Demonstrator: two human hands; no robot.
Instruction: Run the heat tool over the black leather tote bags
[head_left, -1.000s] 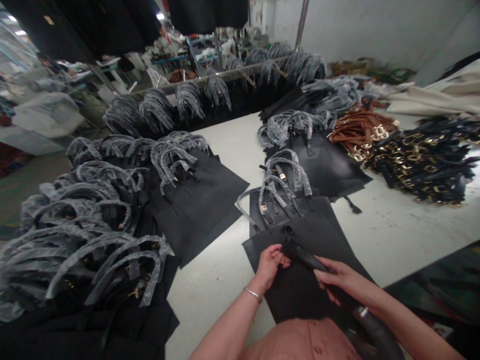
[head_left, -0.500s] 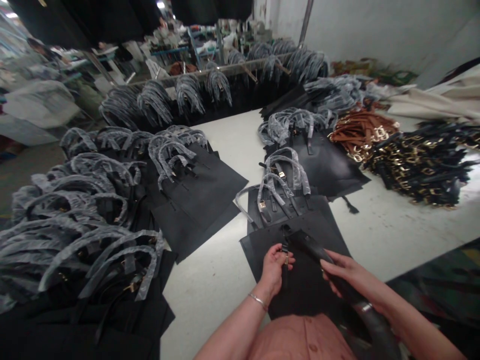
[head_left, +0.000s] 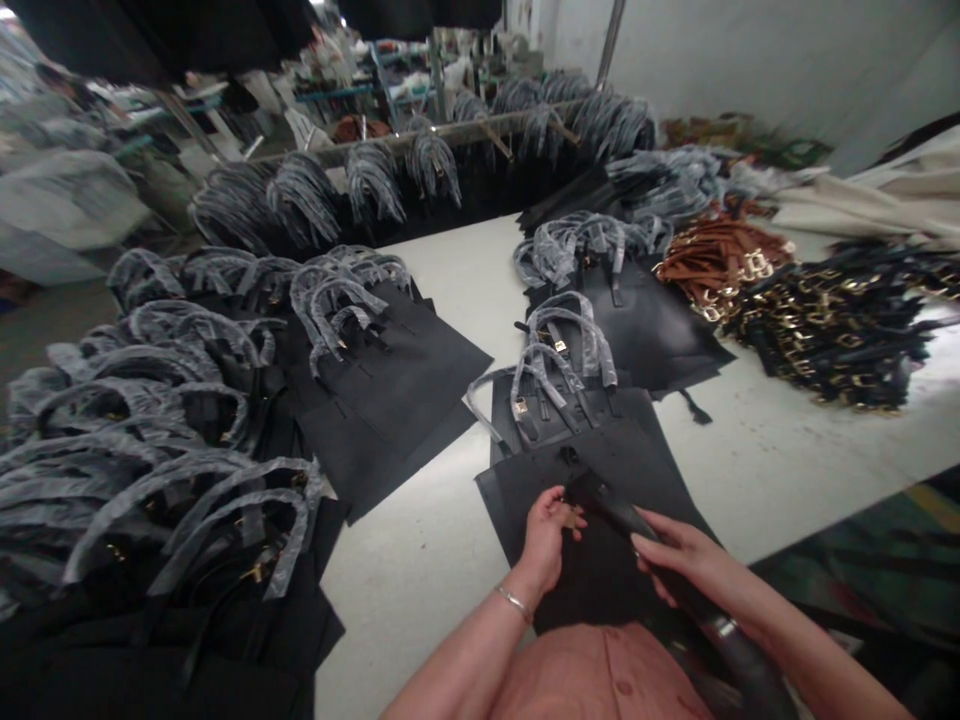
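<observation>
A black leather panel of a bag lies in front of me on the table. My left hand is over it, fingers closed around a narrow black strap with a small gold-coloured buckle. My right hand grips a long, thick black piece with a shiny band; its kind is unclear. The far end of this piece reaches close to the left fingers, over the panel. Just beyond, bag handles in clear plastic wrap rise from more black panels.
Stacked black bags with wrapped handles cover the left side of the table. Brown straps and a heap of black straps with gold buckles lie at right. Behind the table, wrapped handles hang over a rail.
The far end of the long black piece has shifted slightly left, closer to my left fingers. My right hand has moved a little left with it. The view has shifted slightly.
</observation>
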